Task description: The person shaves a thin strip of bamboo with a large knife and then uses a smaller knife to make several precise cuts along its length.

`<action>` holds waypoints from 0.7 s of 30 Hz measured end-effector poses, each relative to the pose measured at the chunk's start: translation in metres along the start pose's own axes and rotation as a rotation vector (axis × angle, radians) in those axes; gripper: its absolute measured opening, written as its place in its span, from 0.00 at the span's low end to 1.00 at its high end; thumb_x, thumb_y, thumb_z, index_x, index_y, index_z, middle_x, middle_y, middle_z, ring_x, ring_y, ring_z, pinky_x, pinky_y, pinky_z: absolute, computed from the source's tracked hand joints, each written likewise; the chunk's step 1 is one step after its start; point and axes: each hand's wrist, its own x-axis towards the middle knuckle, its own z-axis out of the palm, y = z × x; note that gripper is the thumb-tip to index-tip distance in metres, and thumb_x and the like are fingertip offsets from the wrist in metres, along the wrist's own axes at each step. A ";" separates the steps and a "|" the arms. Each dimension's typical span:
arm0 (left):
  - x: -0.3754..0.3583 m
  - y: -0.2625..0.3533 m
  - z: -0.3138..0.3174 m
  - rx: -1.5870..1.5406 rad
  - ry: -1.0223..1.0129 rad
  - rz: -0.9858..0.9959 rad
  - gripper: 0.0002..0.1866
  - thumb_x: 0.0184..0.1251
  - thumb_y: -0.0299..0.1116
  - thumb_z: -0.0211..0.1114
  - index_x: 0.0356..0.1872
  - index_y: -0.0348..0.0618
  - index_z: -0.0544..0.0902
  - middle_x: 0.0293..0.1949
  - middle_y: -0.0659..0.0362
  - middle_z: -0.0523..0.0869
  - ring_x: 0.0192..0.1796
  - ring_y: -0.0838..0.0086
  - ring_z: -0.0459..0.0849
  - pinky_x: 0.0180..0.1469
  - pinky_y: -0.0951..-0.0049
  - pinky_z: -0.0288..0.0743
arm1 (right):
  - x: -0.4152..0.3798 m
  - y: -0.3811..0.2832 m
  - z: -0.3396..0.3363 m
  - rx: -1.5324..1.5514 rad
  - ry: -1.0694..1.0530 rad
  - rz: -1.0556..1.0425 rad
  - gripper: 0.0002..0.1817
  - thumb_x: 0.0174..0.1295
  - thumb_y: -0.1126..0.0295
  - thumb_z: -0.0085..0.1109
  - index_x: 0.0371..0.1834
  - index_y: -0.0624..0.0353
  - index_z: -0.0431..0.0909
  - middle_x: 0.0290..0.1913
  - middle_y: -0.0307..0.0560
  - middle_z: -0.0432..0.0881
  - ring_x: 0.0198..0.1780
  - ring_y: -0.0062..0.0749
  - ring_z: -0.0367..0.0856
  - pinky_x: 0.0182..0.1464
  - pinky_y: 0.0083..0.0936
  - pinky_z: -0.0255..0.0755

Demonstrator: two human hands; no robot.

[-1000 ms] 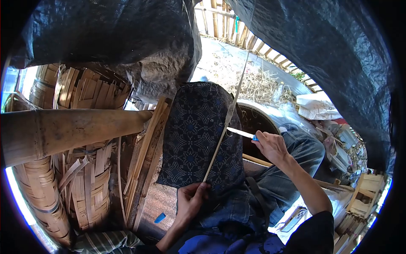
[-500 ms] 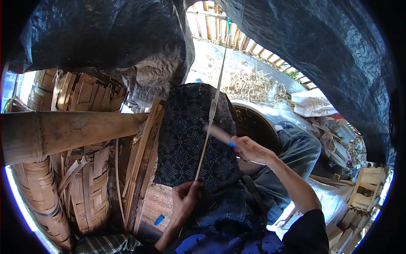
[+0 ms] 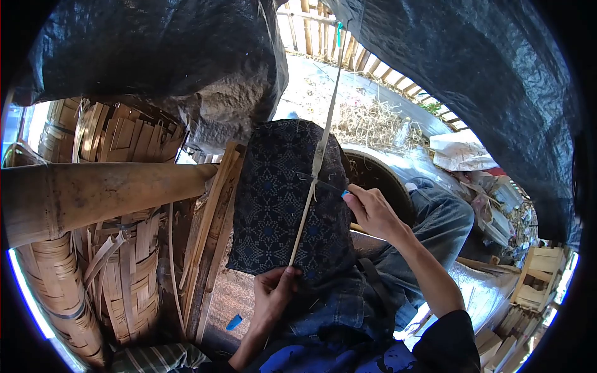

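My left hand [image 3: 275, 291] pinches the lower end of a long thin strip [image 3: 303, 230], which runs up over the dark patterned cloth [image 3: 264, 193] on my lap. To the right, my right hand [image 3: 375, 213] is closed round a knife with a bit of blue at the fingers. The dark knife blade [image 3: 329, 184] crosses the strip near its middle, where a small curl of shaving hangs. Farther up, the strip widens and reaches a green tie [image 3: 339, 28] near the slatted fence.
Woven bamboo baskets [image 3: 127, 280] and a thick bamboo pole [image 3: 112, 189] are on the left. Dark plastic sheeting [image 3: 155, 50] hangs above. A round dark container [image 3: 385, 180] stands behind my right hand. A blue scrap [image 3: 234, 322] lies low down.
The knife has gone from a blurred, pale look to a clear dark blade against the strip. My right hand has moved slightly right, and the strip's upper part has shifted right.
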 end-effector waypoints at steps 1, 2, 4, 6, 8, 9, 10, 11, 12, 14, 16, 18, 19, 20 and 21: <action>0.000 0.000 0.000 -0.017 -0.008 -0.008 0.15 0.72 0.39 0.59 0.38 0.37 0.87 0.19 0.66 0.79 0.21 0.89 0.70 0.23 0.84 0.59 | -0.002 -0.002 -0.001 -0.015 0.003 -0.029 0.14 0.72 0.66 0.50 0.34 0.67 0.73 0.17 0.60 0.71 0.15 0.45 0.70 0.20 0.36 0.59; 0.000 0.000 0.000 -0.021 -0.008 -0.010 0.15 0.72 0.39 0.59 0.38 0.37 0.87 0.19 0.66 0.79 0.21 0.89 0.70 0.23 0.84 0.59 | -0.002 0.000 -0.001 -0.016 -0.001 -0.027 0.14 0.72 0.66 0.50 0.34 0.67 0.73 0.17 0.60 0.71 0.15 0.45 0.70 0.20 0.36 0.59; 0.001 -0.001 0.000 -0.007 -0.009 0.002 0.15 0.72 0.39 0.59 0.38 0.37 0.87 0.19 0.66 0.79 0.21 0.89 0.70 0.23 0.85 0.59 | -0.002 0.005 -0.002 -0.065 -0.064 0.022 0.14 0.72 0.65 0.50 0.34 0.68 0.73 0.17 0.59 0.72 0.14 0.45 0.70 0.20 0.35 0.59; 0.002 -0.001 0.000 -0.012 -0.015 -0.003 0.15 0.72 0.39 0.59 0.38 0.37 0.87 0.19 0.66 0.79 0.21 0.89 0.70 0.23 0.84 0.59 | -0.001 0.011 -0.002 -0.080 -0.064 0.007 0.15 0.73 0.64 0.49 0.34 0.67 0.73 0.17 0.58 0.71 0.15 0.41 0.70 0.21 0.35 0.60; 0.001 -0.002 -0.001 -0.017 -0.010 -0.008 0.15 0.72 0.39 0.59 0.38 0.37 0.87 0.19 0.66 0.79 0.21 0.89 0.70 0.23 0.84 0.59 | 0.001 0.018 0.003 -0.089 -0.070 -0.014 0.16 0.73 0.63 0.48 0.34 0.67 0.73 0.16 0.56 0.70 0.15 0.37 0.70 0.21 0.34 0.60; 0.001 -0.002 -0.001 -0.019 -0.007 -0.011 0.15 0.72 0.39 0.59 0.38 0.37 0.87 0.19 0.66 0.79 0.20 0.89 0.70 0.23 0.84 0.59 | 0.002 0.022 0.006 0.034 -0.161 0.145 0.20 0.74 0.59 0.47 0.33 0.66 0.73 0.16 0.51 0.69 0.16 0.32 0.68 0.23 0.33 0.61; 0.002 -0.002 -0.001 -0.020 -0.006 -0.012 0.15 0.72 0.39 0.60 0.38 0.37 0.87 0.19 0.66 0.79 0.20 0.89 0.70 0.23 0.84 0.59 | 0.002 0.026 0.009 0.156 -0.250 0.304 0.23 0.74 0.55 0.45 0.31 0.66 0.73 0.16 0.46 0.67 0.18 0.27 0.66 0.24 0.31 0.61; 0.002 -0.002 -0.001 -0.019 -0.007 -0.011 0.15 0.72 0.39 0.60 0.38 0.37 0.87 0.19 0.66 0.79 0.20 0.89 0.70 0.23 0.84 0.59 | 0.001 0.029 0.012 0.156 -0.248 0.304 0.23 0.74 0.55 0.45 0.31 0.66 0.73 0.16 0.46 0.67 0.18 0.27 0.66 0.24 0.31 0.61; 0.002 -0.002 -0.001 -0.013 -0.003 -0.008 0.15 0.72 0.39 0.60 0.38 0.37 0.87 0.19 0.66 0.79 0.20 0.89 0.70 0.23 0.84 0.59 | -0.001 0.030 0.017 0.225 -0.250 0.438 0.27 0.74 0.49 0.42 0.30 0.65 0.72 0.17 0.42 0.65 0.20 0.25 0.64 0.26 0.30 0.61; 0.002 -0.003 -0.001 -0.006 0.000 -0.006 0.15 0.72 0.40 0.60 0.38 0.37 0.87 0.19 0.66 0.79 0.21 0.89 0.70 0.23 0.84 0.58 | -0.001 0.027 0.020 0.295 -0.251 0.574 0.31 0.73 0.43 0.40 0.29 0.63 0.72 0.18 0.38 0.63 0.22 0.22 0.62 0.28 0.29 0.61; 0.002 -0.003 -0.001 -0.004 0.007 -0.006 0.15 0.72 0.40 0.60 0.37 0.38 0.87 0.19 0.66 0.79 0.21 0.89 0.70 0.23 0.84 0.58 | 0.000 0.020 0.014 0.297 -0.387 0.578 0.36 0.70 0.36 0.35 0.29 0.61 0.72 0.19 0.35 0.62 0.23 0.24 0.61 0.29 0.28 0.61; 0.002 -0.003 -0.001 0.003 0.012 -0.009 0.16 0.72 0.41 0.60 0.37 0.38 0.87 0.19 0.66 0.79 0.21 0.89 0.70 0.23 0.84 0.59 | -0.005 0.025 0.021 0.271 -0.437 0.560 0.36 0.70 0.35 0.34 0.28 0.61 0.72 0.19 0.35 0.62 0.23 0.24 0.61 0.30 0.29 0.61; 0.002 -0.002 -0.001 0.008 0.017 -0.012 0.16 0.72 0.41 0.60 0.37 0.38 0.87 0.19 0.67 0.79 0.21 0.89 0.70 0.23 0.85 0.59 | -0.006 0.027 0.024 0.243 -0.489 0.542 0.37 0.70 0.34 0.32 0.28 0.60 0.73 0.19 0.34 0.62 0.23 0.24 0.61 0.30 0.30 0.61; 0.002 -0.002 -0.001 0.008 0.020 -0.012 0.16 0.72 0.41 0.60 0.37 0.38 0.87 0.19 0.67 0.79 0.21 0.89 0.70 0.23 0.85 0.59 | -0.007 0.026 0.023 0.244 -0.491 0.540 0.37 0.70 0.34 0.32 0.28 0.60 0.73 0.19 0.34 0.62 0.23 0.24 0.61 0.30 0.30 0.61; 0.002 -0.002 -0.001 0.004 0.013 -0.008 0.16 0.71 0.41 0.60 0.37 0.38 0.87 0.19 0.66 0.80 0.21 0.89 0.70 0.23 0.85 0.59 | -0.008 0.023 0.021 0.239 -0.512 0.508 0.36 0.71 0.36 0.33 0.27 0.60 0.73 0.18 0.35 0.61 0.23 0.24 0.61 0.29 0.31 0.61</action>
